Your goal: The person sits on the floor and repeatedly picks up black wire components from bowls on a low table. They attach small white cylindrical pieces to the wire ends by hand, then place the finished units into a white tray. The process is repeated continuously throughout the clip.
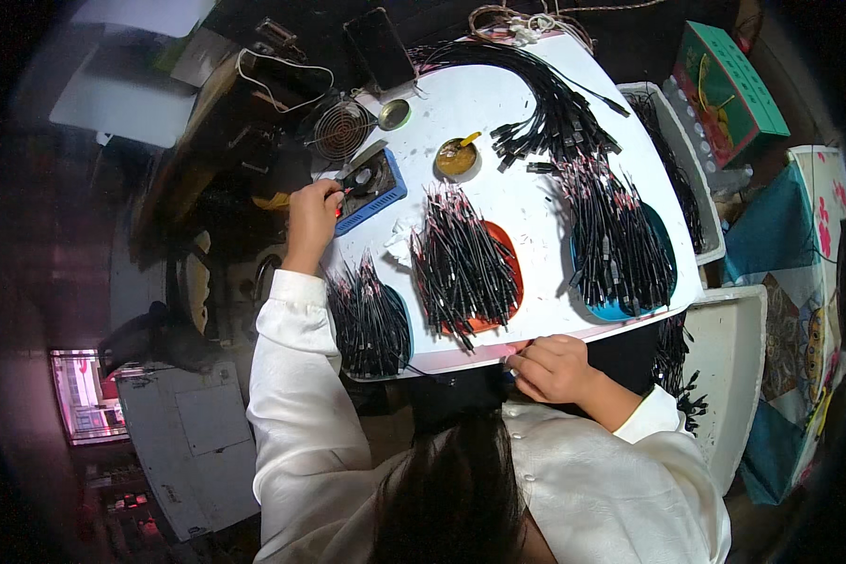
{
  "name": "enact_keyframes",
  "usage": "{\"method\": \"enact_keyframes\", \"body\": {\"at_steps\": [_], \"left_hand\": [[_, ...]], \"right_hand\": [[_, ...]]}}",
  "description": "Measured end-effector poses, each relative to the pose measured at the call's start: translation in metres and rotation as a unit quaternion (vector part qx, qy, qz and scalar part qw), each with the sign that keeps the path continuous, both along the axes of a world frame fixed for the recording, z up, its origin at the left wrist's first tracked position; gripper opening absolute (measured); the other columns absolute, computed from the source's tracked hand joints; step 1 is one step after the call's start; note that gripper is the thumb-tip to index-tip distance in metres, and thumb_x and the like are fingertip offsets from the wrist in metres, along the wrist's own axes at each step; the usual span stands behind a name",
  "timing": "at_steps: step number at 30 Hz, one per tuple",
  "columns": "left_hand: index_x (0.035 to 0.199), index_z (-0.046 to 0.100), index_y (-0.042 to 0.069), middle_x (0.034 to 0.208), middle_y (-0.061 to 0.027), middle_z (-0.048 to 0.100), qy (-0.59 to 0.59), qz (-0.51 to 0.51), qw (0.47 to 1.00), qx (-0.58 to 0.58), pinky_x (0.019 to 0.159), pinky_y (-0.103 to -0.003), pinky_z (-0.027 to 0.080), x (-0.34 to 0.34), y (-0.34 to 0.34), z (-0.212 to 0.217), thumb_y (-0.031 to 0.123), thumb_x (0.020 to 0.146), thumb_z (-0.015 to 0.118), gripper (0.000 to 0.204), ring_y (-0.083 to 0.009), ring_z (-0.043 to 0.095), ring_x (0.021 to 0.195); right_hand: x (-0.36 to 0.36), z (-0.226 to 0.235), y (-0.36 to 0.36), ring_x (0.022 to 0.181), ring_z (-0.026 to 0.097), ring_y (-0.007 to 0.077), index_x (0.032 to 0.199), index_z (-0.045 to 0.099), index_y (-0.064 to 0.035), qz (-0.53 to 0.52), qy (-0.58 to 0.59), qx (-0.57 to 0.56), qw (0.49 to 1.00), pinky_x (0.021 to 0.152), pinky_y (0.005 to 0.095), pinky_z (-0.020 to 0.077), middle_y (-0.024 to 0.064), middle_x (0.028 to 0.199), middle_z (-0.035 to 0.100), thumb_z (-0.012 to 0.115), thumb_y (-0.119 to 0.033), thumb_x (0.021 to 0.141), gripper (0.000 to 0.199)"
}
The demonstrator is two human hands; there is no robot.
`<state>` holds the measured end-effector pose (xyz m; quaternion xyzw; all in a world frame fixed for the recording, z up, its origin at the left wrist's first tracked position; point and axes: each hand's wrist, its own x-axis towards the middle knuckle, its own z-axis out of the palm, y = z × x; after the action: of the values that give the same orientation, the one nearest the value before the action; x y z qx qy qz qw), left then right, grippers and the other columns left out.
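At the left of the white table, my left hand (pixel 312 224) reaches over the near side of a blue rectangular box (pixel 374 195) with a dark, dirty top. Its fingers are pinched together at something small, dark and red that I cannot make out. My right hand (pixel 556 367) is closed at the table's front edge, thumb and fingers curled; what they hold, if anything, is hidden. Bundles of short black cables lie nearby: one (pixel 368 320) beside my left forearm, one (pixel 465 268) over an orange tray (pixel 509 258), one (pixel 616 244) over a blue tray (pixel 665 242).
A small tin (pixel 456 161) of amber paste with a yellow stick stands mid-table. Behind the blue box are a fan grille (pixel 342 130) and a round dish (pixel 394 115). Long black cables (pixel 555 103) curve across the back. White bins (pixel 735 376) and a green box (pixel 728 94) flank the right side.
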<state>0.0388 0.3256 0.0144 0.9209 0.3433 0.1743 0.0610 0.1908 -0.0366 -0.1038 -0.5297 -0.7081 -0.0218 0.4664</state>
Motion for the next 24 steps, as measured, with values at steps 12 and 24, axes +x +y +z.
{"method": "enact_keyframes", "body": {"at_steps": [12,24], "left_hand": [[0.086,0.067,0.002,0.079,-0.0236,0.063,0.079,-0.017,0.996,0.021,0.067,-0.047,0.048,0.016,0.021,-0.011,0.007,0.079,0.068,0.009,-0.0411,0.062,0.077],[0.088,0.069,0.001,0.081,-0.0221,0.065,0.154,-0.003,0.986,0.066,0.071,-0.045,0.05,0.024,0.02,-0.009,0.004,0.078,0.067,0.011,-0.0398,0.063,0.077]], "right_hand": [[-0.004,0.003,0.001,0.065,0.062,0.0176,0.089,0.065,-0.007,-0.014,-0.003,-0.036,0.999,0.054,0.0287,0.0487,0.003,0.077,0.062,0.072,-0.016,0.062,0.029],[-0.003,0.0,0.001,0.065,0.062,0.0171,0.089,0.066,-0.0062,-0.013,-0.006,-0.017,1.0,0.055,0.0279,0.0475,0.0027,0.076,0.061,0.072,-0.016,0.06,0.031]]}}
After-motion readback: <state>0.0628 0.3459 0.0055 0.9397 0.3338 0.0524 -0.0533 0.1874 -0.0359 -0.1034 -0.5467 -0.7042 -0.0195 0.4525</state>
